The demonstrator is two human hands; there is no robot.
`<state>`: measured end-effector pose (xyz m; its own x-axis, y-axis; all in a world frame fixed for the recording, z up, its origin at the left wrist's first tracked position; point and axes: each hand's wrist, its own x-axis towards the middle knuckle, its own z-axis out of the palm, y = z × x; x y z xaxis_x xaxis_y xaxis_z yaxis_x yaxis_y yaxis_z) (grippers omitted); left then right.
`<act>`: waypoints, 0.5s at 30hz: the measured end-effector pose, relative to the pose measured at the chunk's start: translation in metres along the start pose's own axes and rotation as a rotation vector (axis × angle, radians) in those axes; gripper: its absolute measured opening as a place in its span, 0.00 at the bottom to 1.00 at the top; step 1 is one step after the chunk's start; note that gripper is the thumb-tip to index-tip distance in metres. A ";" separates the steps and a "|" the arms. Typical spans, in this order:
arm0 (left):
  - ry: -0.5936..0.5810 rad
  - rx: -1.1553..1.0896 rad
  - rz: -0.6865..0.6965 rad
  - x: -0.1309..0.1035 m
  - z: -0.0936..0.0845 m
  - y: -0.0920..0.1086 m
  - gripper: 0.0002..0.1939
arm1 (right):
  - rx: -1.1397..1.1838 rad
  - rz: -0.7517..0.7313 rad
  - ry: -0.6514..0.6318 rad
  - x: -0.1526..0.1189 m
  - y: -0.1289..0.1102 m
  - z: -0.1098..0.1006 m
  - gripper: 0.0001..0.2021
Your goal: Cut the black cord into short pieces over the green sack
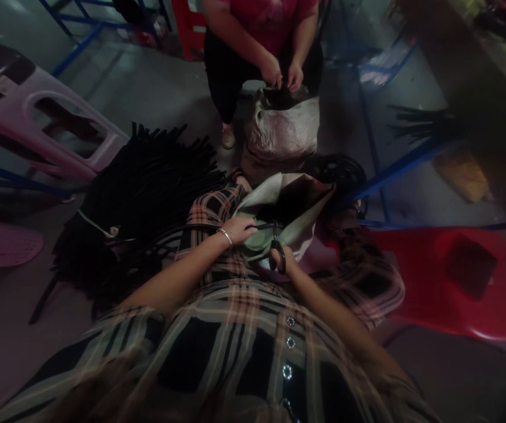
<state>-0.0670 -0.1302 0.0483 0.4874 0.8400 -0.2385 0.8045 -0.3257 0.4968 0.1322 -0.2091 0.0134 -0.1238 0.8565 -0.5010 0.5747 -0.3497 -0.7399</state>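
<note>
My left hand [240, 229] is closed around a thin black strip [204, 227], whose end reaches out over an open sack [259, 194] between my knees. In my right hand [282, 258] is a pair of black-handled scissors [278, 249], with the blades pointing away from me at the strip's end. Whether the blades touch the strip is too dark to tell. The sack's inside is in shadow. Left of my leg lies a large bundle of black strips [133, 200], tied with a pale cord [96, 223].
A co-worker [264, 35] sits opposite, both hands over another sack [283, 129]. At the left stands a pale plastic stool [54, 88]; at the right, a red stool [424, 276] bears a dark square object [472, 265]. Blue metal bars [402, 167] cross at the right.
</note>
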 end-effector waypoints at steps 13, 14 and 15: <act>0.047 -0.015 -0.123 0.005 0.011 -0.004 0.14 | 0.037 0.059 0.038 0.009 0.015 0.005 0.13; 0.050 -0.023 -0.130 0.004 0.011 -0.004 0.14 | 0.053 0.072 0.050 0.009 0.015 0.005 0.13; 0.057 -0.033 -0.140 0.004 0.010 -0.004 0.14 | 0.066 0.077 0.063 0.008 0.015 0.005 0.14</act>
<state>-0.0651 -0.1295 0.0370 0.3503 0.8997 -0.2605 0.8513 -0.1898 0.4892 0.1355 -0.2091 -0.0042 -0.0287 0.8477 -0.5297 0.5255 -0.4379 -0.7294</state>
